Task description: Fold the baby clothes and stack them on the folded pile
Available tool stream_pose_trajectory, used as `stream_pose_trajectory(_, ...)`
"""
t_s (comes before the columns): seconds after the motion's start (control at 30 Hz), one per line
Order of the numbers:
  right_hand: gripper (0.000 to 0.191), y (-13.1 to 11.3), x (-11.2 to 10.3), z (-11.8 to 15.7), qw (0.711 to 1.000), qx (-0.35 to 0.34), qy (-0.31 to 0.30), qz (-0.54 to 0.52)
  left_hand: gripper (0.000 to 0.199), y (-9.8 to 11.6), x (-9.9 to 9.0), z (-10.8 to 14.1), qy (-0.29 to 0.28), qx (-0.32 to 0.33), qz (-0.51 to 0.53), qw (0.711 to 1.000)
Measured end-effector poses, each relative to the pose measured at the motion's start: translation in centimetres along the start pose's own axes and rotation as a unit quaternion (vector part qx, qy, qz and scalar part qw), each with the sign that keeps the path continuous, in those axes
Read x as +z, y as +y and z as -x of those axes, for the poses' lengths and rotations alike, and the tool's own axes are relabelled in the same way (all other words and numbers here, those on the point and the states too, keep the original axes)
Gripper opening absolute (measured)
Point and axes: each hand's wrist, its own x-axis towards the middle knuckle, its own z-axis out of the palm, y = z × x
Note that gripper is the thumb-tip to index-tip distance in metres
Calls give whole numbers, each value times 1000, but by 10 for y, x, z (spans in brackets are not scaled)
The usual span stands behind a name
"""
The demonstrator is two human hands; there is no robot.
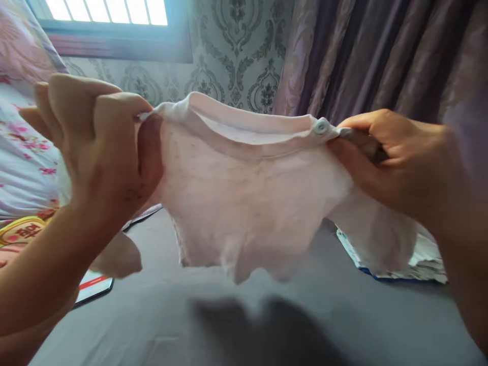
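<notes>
A small pale pink shirt (247, 203) hangs in the air above a grey sheet, its neckline stretched wide and facing up. My left hand (102, 137) pinches the left end of the collar between thumb and finger. At the right end, beside a round button (321, 126), my right hand (400, 162) grips the collar with closed fingers. The sleeves droop below both hands, and the hem hangs loose over the sheet.
The grey sheet (152, 315) lies below, with a shadow on it. Folded cloths (427, 259) sit at the right. A flat dark-edged object (95, 287) and a yellow item (23, 229) are at the left. Behind are curtains (362, 61) and a window (114, 10).
</notes>
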Motion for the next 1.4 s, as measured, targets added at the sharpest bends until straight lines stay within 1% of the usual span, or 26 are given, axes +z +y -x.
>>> stream_pose_trajectory(0.03,30,1,-2,-3,999,6,-27,-32,27,3,-1,1,52,-12,-25,998)
stream_pose_trajectory(0.07,29,2,0,-5,995,20,-67,-75,25,7,1,2,75,-9,-43,996)
stream_pose_trajectory(0.1,29,4,5,-6,984,39,-120,-122,25,11,6,3,94,-6,-60,994)
stream_pose_trajectory(0.13,30,6,14,-5,968,58,-176,-168,27,13,15,5,77,4,-64,995)
stream_pose_trajectory(0.2,33,13,43,4,928,83,-277,-233,31,14,43,11,8,15,-54,998)
stream_pose_trajectory(0.27,36,20,81,22,902,82,-339,-254,32,9,82,23,-57,3,-34,998)
stream_pose_trajectory(0.33,36,23,124,48,885,68,-387,-250,29,2,127,41,-143,-9,-2,990)
stream_pose_trajectory(0.4,31,22,163,77,877,61,-422,-222,27,-3,172,64,-227,-24,26,973)
stream_pose_trajectory(0.43,30,19,180,91,879,65,-432,-190,28,-5,192,76,-250,-37,28,967)
stream_pose_trajectory(0.5,30,13,207,115,882,68,-450,-124,30,-6,225,97,-277,-50,28,959)
stream_pose_trajectory(0.53,30,10,217,124,881,66,-459,-94,30,-6,239,106,-283,-50,28,957)
stream_pose_trajectory(0.6,30,5,232,138,876,61,-475,-53,31,-7,258,118,-291,-51,26,955)
stream_pose_trajectory(0.67,30,3,241,145,874,53,-483,-31,32,-8,272,125,-294,-48,24,954)
stream_pose_trajectory(0.77,30,6,253,149,872,43,-487,-19,34,-11,285,125,-301,-38,20,953)
stream_pose_trajectory(1.0,32,22,289,146,858,46,-512,-23,32,-21,312,108,-322,-41,31,945)
stream_pose_trajectory(1.27,31,36,329,132,843,73,-533,-26,30,-32,349,88,-349,-59,-5,935)
stream_pose_trajectory(1.4,33,39,341,129,834,91,-543,-20,30,-32,364,83,-366,-73,-7,928)
